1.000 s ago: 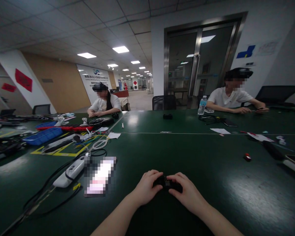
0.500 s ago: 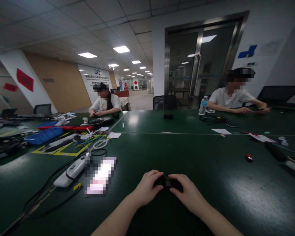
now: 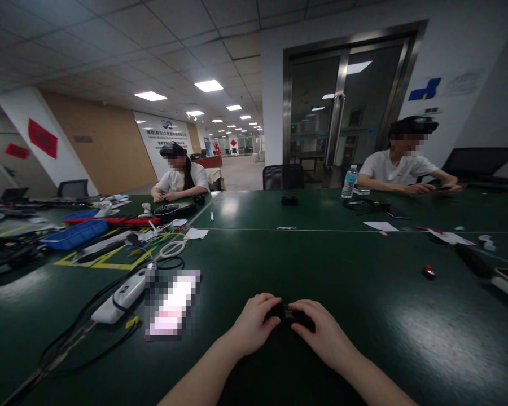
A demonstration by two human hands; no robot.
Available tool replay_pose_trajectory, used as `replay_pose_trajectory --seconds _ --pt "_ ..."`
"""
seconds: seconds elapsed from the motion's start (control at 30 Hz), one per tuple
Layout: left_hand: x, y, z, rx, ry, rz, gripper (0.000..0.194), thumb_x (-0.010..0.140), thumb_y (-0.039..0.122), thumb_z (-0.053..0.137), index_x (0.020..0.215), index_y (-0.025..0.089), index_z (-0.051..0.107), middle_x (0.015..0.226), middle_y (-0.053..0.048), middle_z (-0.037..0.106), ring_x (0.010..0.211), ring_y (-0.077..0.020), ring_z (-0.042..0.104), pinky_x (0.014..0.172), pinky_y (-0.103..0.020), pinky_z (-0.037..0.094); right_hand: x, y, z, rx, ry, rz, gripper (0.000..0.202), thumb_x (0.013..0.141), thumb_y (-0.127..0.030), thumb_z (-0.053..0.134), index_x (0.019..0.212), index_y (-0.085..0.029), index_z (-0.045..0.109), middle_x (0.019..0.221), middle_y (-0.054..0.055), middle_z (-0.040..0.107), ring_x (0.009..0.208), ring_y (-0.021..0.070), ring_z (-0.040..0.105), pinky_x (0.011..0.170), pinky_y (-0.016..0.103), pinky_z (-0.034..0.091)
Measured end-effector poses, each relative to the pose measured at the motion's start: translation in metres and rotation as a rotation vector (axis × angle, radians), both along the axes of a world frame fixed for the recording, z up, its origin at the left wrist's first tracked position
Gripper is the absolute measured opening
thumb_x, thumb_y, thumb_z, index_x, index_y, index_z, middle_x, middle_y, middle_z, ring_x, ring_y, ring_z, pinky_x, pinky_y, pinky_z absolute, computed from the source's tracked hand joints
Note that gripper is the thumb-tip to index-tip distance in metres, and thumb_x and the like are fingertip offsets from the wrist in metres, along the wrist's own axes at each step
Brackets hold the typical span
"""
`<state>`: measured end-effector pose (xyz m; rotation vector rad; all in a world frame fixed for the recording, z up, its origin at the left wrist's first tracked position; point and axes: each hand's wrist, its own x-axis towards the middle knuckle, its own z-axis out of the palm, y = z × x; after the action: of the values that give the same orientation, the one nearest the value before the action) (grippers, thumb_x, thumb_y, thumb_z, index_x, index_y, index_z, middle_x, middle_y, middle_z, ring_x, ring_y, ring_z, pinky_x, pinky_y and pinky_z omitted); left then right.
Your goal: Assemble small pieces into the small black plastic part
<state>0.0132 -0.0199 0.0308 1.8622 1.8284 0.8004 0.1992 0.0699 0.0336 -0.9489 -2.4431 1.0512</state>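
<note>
A small dark object (image 3: 288,313) sits low over the green table in front of me, held at both ends. My left hand (image 3: 258,321) is closed round its left end, thumb and forefinger pinching it. On the opposite end, my right hand (image 3: 319,327) grips with the thumb in front and the fingers behind. Only the middle of the object shows between my fingertips; its ends are largely covered and its exact kind is unclear. A lit, blurred-out phone-like screen (image 3: 174,304) lies to the left of my left hand.
Left of the screen runs a white power strip (image 3: 121,299) with black cables. Farther left are a blue tray (image 3: 75,234) and tangled wires. A small red item (image 3: 428,272) lies on the right. Across the table sit two people, with a water bottle (image 3: 349,181) near the right one.
</note>
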Motion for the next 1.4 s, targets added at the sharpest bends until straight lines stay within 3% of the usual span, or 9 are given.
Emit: replay_pose_trajectory --seconds 0.43,0.83,1.4 --pt "-0.0009 0.0014 -0.0069 0.024 0.011 -0.004 0.045 0.079 0.02 0.054 0.124 0.023 0.049 0.123 -0.006 0.052 0.113 -0.0225 0.045 0.099 -0.038 0.034 -0.0008 0.0003 -0.0039 0.054 0.047 -0.001 0.037 0.075 -0.025 0.061 0.112 -0.027 0.059 0.116 0.002 0.058 0.112 0.021 0.05 0.097 0.036 0.038" --pt "0.0001 -0.002 -0.0026 0.044 -0.012 -0.032 0.047 0.078 0.024 0.058 0.123 0.022 0.049 0.124 -0.008 0.049 0.112 -0.0234 0.044 0.098 -0.038 0.034 -0.0035 -0.0049 0.0028 0.096 0.049 0.022 0.024 0.079 -0.026 0.058 0.102 -0.027 0.066 0.112 0.002 0.06 0.109 0.0203 0.05 0.095 0.035 0.039" --pt "-0.0017 -0.0006 -0.0045 0.029 0.013 -0.022 0.046 0.079 0.021 0.056 0.125 0.023 0.049 0.123 -0.006 0.051 0.112 -0.0224 0.045 0.099 -0.037 0.033 -0.0031 -0.0031 0.0005 0.101 0.046 0.02 0.029 0.077 -0.026 0.06 0.106 -0.027 0.064 0.114 0.002 0.059 0.11 0.0211 0.05 0.095 0.036 0.039"
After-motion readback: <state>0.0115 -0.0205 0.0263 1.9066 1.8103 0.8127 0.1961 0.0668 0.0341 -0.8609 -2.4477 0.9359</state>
